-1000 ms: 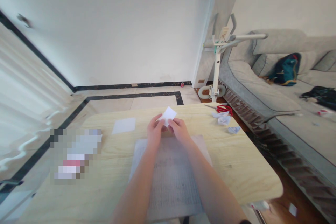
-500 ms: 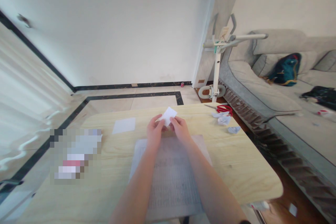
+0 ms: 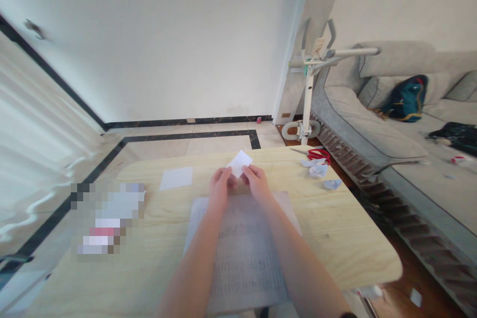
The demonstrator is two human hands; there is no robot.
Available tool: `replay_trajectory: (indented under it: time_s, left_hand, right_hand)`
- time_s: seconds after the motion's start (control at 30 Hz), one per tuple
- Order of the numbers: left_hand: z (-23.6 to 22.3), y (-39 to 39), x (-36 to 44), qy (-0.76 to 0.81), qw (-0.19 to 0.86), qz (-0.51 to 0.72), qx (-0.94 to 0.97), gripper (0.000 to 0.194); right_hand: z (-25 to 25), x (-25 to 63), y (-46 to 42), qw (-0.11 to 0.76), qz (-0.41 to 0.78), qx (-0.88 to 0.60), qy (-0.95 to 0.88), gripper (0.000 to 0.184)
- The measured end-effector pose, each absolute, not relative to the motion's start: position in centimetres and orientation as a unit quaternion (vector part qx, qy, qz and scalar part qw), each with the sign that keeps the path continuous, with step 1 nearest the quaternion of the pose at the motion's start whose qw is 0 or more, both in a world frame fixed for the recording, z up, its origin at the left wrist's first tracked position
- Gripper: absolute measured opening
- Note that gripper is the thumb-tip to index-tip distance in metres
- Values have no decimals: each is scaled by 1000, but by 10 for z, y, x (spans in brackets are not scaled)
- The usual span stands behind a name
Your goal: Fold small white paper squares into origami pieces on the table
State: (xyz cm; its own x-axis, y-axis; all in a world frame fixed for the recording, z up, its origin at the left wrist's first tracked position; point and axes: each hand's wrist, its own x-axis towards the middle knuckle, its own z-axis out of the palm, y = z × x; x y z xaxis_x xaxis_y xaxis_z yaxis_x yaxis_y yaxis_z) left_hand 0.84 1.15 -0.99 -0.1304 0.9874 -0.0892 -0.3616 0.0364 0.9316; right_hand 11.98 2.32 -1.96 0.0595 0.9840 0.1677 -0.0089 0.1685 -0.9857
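A small white piece of paper (image 3: 240,161), its corner pointing away from me, is held up between my two hands over the far middle of the table. My left hand (image 3: 221,182) pinches its left side with thumb and fingers. On the right side my right hand (image 3: 255,179) grips it the same way. The paper looks folded, but its layers are too small to make out. Under my forearms lies a large printed sheet (image 3: 249,258). A flat white sheet of paper (image 3: 176,178) rests to the left of my hands.
Red-handled scissors (image 3: 318,155) lie at the table's far right, beside crumpled paper scraps (image 3: 317,169). A pixelated patch covers something at the left. Beyond the wooden table (image 3: 335,238) stand white exercise equipment (image 3: 307,99) and a grey sofa (image 3: 372,134).
Both hands keep hold of the small paper. It has shifted very slightly up and right, and the left fingers have moved a little along its edge.
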Motion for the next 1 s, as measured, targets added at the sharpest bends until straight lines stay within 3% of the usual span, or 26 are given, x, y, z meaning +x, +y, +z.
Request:
replay_trajectory:
  time_s: [0.23,0.53,1.0]
  left_hand:
    - [-5,7,14,448,580,543,410,32]
    - [-5,6,13,464,556,550,417,25]
    - [-6,5,13,461,556,556,411,21]
  right_hand:
    - [-24,118,25,556,450,-465,-522,31]
    - [-14,119,20,566,385,-496,-533,28]
    - [-12,119,20,582,406,-506,-490,24]
